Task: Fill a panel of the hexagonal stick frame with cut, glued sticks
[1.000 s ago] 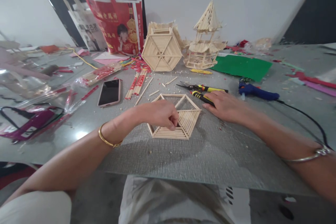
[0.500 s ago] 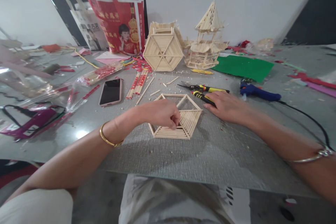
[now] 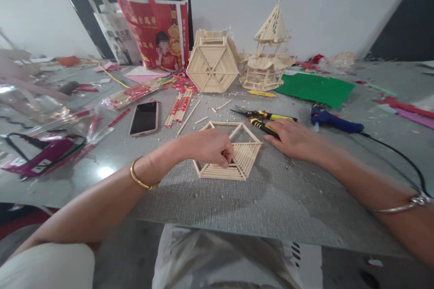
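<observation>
A flat hexagonal frame of thin wooden sticks [image 3: 246, 159] lies on the grey table. Its right and front sections are filled with parallel sticks, while the back section is open. My left hand [image 3: 217, 146] is closed over the middle of the frame, fingers pinched low; whatever they hold is hidden. To the right of the frame, my right hand [image 3: 288, 137] rests on a yellow and black handle of the pliers [image 3: 259, 117], whose pointed jaws face left.
Behind the frame stand a hexagonal stick model [image 3: 213, 70] and a stick tower [image 3: 267, 61]. A phone [image 3: 144, 118] and red-marked sticks [image 3: 179, 108] lie to the left. At the right are a blue glue gun [image 3: 337, 119] with its cable and a green sheet [image 3: 315, 88].
The whole view has shifted very slightly. Both hands keep the same places against the frame and the pliers.
</observation>
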`<action>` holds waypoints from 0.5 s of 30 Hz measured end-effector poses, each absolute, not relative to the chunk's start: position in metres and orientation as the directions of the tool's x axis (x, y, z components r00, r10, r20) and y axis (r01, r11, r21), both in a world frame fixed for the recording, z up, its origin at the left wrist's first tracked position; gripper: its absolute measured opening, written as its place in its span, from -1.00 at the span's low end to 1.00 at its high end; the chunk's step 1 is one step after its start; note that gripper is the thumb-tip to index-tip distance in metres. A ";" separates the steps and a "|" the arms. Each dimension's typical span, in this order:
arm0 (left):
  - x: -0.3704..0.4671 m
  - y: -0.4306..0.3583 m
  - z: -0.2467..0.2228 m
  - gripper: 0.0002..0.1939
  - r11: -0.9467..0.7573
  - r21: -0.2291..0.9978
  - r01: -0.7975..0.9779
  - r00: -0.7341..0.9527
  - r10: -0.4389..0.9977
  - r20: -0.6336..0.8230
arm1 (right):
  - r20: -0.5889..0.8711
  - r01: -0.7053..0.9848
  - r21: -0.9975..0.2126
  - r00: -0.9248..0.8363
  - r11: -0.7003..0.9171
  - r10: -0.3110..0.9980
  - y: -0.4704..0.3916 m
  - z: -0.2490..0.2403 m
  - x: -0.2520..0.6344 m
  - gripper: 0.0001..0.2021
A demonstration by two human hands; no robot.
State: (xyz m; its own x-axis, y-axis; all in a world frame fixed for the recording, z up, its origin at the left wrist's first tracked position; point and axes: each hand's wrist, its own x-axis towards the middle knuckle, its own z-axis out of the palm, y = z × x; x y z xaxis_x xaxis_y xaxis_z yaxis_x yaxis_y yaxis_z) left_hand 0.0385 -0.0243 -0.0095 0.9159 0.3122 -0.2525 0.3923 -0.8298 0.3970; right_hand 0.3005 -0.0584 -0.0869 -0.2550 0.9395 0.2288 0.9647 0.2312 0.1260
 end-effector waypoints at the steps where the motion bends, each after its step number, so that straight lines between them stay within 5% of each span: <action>1: 0.038 -0.024 -0.010 -0.91 -0.833 0.398 0.385 0.919 0.307 -0.245 | 0.230 0.965 0.125 -0.254 0.230 0.939 -0.058 -0.087 0.301 -0.61; 15: 0.036 -0.026 -0.006 -0.90 -0.812 0.409 0.417 0.909 0.381 -0.170 | 0.364 0.983 0.000 -0.171 0.184 0.916 -0.060 -0.078 0.301 -0.57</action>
